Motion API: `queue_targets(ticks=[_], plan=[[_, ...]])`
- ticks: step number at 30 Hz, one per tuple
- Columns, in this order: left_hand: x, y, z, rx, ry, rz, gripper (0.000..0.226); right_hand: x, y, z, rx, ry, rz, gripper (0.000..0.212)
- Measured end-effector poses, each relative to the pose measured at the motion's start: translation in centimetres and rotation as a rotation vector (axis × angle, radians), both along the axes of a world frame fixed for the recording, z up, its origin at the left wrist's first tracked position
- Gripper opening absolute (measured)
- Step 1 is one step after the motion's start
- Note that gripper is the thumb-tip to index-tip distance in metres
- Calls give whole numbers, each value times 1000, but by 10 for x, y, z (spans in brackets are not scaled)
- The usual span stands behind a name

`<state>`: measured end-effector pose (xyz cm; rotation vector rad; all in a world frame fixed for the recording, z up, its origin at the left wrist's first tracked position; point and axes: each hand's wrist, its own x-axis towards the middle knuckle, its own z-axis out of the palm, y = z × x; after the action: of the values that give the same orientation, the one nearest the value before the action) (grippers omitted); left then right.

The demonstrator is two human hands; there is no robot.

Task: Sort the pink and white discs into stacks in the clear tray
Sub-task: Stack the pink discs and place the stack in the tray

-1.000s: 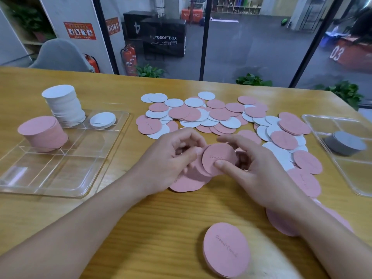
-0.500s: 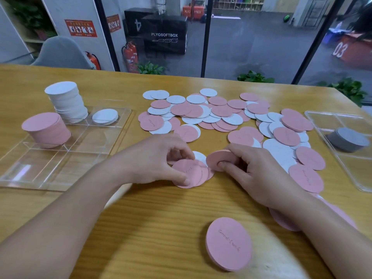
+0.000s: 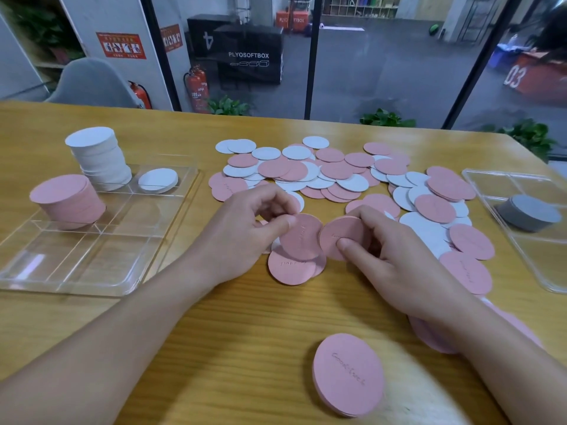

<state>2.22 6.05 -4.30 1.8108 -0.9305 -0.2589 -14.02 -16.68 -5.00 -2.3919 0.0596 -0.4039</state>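
While pink and white discs point(image 3: 325, 176) lie scattered right of the clear tray point(image 3: 92, 265), the left hand point(image 3: 245, 231) pinches one pink disc point(image 3: 302, 237) and the right hand point(image 3: 389, 256) pinches another point(image 3: 343, 237): gathering pinks, apparently. Next, carry them to the tray's pink stack point(image 3: 69, 200). Curled fingers underneath stay hidden; discs beneath the right forearm are partly covered.

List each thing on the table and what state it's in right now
left hand: pinching a pink disc
right hand: pinching another pink disc
white stack: tall, leaning, in left clear tray
pink stack: shorter, same tray
loose discs: mixed, unsorted
grey stack: in right tray
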Motion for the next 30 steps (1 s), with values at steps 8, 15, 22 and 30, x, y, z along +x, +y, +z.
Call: queue_targets(ticks=[8, 15, 22, 30], plan=[[-12, -5, -4, -11, 13, -156, 17, 0, 4, -3, -46, 24, 4, 30], [-1, 6, 9, 90, -75, -140, 12, 0, 3, -6, -68, 58, 8, 9], [0, 11, 11, 471, -180, -234, 42, 1, 3, -6, -112, 99, 9, 16], [4, 8, 6, 381, -54, -127, 45, 2, 1, -8, -147, 80, -9, 11]])
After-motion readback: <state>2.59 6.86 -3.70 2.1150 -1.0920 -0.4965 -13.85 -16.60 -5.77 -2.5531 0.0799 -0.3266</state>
